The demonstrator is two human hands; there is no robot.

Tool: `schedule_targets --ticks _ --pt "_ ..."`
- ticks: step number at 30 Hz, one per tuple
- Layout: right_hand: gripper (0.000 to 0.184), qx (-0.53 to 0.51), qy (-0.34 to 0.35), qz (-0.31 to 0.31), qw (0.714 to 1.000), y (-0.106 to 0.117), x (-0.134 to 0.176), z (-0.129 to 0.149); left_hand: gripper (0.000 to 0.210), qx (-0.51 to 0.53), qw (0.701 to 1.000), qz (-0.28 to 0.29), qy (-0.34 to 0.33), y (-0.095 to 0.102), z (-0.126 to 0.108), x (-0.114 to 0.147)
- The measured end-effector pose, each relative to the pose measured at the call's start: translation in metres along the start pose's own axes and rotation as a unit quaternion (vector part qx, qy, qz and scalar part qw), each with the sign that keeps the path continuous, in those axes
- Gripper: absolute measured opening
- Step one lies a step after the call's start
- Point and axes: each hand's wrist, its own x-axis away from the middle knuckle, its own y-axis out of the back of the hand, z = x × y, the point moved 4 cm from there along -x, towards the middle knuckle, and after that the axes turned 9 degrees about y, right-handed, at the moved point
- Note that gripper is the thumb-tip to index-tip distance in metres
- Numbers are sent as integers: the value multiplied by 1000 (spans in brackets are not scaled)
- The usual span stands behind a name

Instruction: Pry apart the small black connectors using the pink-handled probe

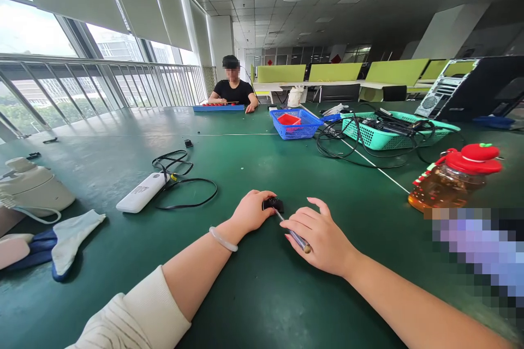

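Note:
On the green table, a small black part (pixel 273 205) lies under the fingertips of my left hand (pixel 254 210), which pinches it from the left side. What kind of part it is, I cannot make out. My right hand (pixel 315 234) grips a screwdriver (pixel 299 240) by its clear handle, with the index finger raised. The thin shaft slants up and left, and its tip meets the near side of the black part. A pale bangle (pixel 223 239) circles my left wrist.
Left of my hands lie a white power bank (pixel 143 192) and looped black cable (pixel 196 206). At right stand a red-lidded jar (pixel 454 179) and a turquoise basket (pixel 368 138) with cables. A blue basket (pixel 297 129) sits ahead. A person (pixel 232 89) sits across the table.

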Motion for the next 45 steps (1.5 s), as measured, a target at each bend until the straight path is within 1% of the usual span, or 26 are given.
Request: schedule_targets --ticks 5,20,25,29,33,38,40,43,45 --pt "16 7 -18 -7 1000 -2 2 -2 40 -1 1000 5 7 1 -1 1" --pt "15 8 -13 -28 999 2 0 1 38 -8 1000 -2 -5 -2 -3 4" --pt "15 6 -24 -36 999 3 1 0 40 -12 1000 -10 -10 -3 -2 4" --pt "15 2 -47 -51 998 5 2 -3 42 -14 1000 -10 -13 -2 -3 5" --pt "15 -13 -93 -76 993 3 5 -11 43 -20 1000 -7 -14 -2 -3 5" --pt "14 -68 -190 -92 975 -2 12 -29 40 -22 999 0 -25 -2 -2 5" --pt "15 -91 -250 -111 958 -2 16 -37 42 -21 999 2 -36 -2 -2 6" --pt "20 -128 -341 -148 920 1 23 -44 43 -29 998 3 -47 -2 -3 7" --pt "24 -151 -372 -162 902 2 25 -45 43 -35 998 1 -49 -2 -3 8"
